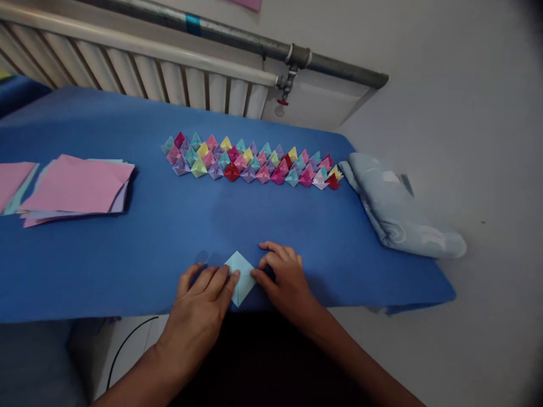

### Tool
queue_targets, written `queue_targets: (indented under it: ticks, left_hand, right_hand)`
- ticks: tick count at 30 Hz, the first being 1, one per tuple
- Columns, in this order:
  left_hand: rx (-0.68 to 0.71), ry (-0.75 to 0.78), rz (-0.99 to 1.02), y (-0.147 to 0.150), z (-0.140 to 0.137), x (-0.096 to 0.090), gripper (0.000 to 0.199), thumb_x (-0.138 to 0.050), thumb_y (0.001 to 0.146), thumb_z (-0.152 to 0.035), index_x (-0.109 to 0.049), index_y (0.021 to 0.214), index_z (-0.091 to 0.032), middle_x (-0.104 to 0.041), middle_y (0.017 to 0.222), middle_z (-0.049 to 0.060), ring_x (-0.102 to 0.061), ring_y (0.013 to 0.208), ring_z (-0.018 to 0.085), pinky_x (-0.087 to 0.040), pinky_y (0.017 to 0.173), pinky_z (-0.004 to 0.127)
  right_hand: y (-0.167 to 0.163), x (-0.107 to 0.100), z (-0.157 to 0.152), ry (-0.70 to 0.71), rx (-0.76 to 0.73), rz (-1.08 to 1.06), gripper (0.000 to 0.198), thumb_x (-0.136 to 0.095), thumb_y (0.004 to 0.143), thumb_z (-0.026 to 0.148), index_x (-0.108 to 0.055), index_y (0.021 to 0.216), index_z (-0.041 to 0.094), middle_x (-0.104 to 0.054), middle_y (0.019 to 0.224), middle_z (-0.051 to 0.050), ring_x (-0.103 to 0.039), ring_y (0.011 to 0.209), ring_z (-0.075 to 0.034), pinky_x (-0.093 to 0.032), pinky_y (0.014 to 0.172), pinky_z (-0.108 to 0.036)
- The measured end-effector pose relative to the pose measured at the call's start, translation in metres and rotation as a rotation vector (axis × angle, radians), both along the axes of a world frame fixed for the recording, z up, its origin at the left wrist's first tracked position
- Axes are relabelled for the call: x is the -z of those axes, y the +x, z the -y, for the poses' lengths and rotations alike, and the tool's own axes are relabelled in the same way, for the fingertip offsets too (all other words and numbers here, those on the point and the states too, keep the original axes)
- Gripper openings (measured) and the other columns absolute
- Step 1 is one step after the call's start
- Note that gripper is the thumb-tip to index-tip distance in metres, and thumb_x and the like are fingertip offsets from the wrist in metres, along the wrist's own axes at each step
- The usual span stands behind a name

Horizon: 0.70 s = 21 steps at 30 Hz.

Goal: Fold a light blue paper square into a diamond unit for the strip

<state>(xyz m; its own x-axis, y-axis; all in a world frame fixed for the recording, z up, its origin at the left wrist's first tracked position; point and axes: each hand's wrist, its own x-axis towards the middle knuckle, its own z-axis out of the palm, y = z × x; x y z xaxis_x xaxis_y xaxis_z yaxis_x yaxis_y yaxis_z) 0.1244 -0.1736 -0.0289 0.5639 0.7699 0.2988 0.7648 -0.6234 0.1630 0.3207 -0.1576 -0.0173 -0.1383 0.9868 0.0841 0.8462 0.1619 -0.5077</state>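
Note:
A light blue square of folded origami paper [243, 277] lies on the blue-covered table near its front edge, one corner pointing away from me. Creases run across its face. My left hand [199, 299] holds the paper down, with fingertips and thumb on its left half. At the right corner, the thumb of my right hand [286, 280] touches the paper. The other right fingers are bent and stand apart from that thumb, off the sheet. Behind the hands, several rows of small folded paper pieces [248, 172] in many colours stand close together.
Stacked pink and pastel paper sheets [80, 183] lie at left, beside more sheets [14, 181] at the picture's edge. A rolled pale blue cloth [390, 198] rests at the table's right end. Behind the table are a white radiator [161, 79] and a metal pipe [237, 39].

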Motion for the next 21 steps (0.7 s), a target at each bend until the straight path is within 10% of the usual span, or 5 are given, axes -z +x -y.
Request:
queue_targets:
  ticks: [8, 14, 21]
  left_hand:
    - [-0.057, 0.045, 0.017, -0.016, 0.011, -0.003, 0.045, -0.033, 0.086, -0.001, -0.058, 0.121, -0.014, -0.065, 0.115, 0.012, -0.057, 0.103, 0.029, -0.031, 0.097, 0.051]
    - [0.073, 0.098, 0.044, -0.014, 0.002, 0.001, 0.041, -0.031, 0.088, -0.001, -0.060, 0.115, -0.011, -0.065, 0.114, 0.013, -0.057, 0.103, 0.026, -0.035, 0.097, 0.045]
    - [0.136, 0.000, 0.069, -0.020, -0.014, -0.009, 0.028, -0.045, 0.087, -0.012, -0.059, 0.112, -0.014, -0.066, 0.107, 0.009, -0.059, 0.095, 0.021, -0.035, 0.098, 0.044]
  right_hand:
    - [0.006, -0.006, 0.005, 0.045, 0.009, 0.007, 0.003, -0.058, 0.083, 0.021, -0.058, 0.080, 0.021, -0.058, 0.123, -0.009, -0.048, 0.113, -0.031, -0.035, 0.088, -0.049]
    - [-0.005, -0.015, 0.013, 0.085, -0.419, -0.045, 0.026, -0.044, 0.087, 0.008, -0.055, 0.104, 0.024, -0.065, 0.110, -0.005, -0.055, 0.101, -0.021, -0.036, 0.087, -0.039]
    - [-0.006, -0.011, 0.012, 0.026, -0.412, -0.089, 0.027, -0.056, 0.081, 0.014, -0.054, 0.107, 0.021, -0.064, 0.110, -0.005, -0.054, 0.101, -0.020, -0.035, 0.087, -0.037]
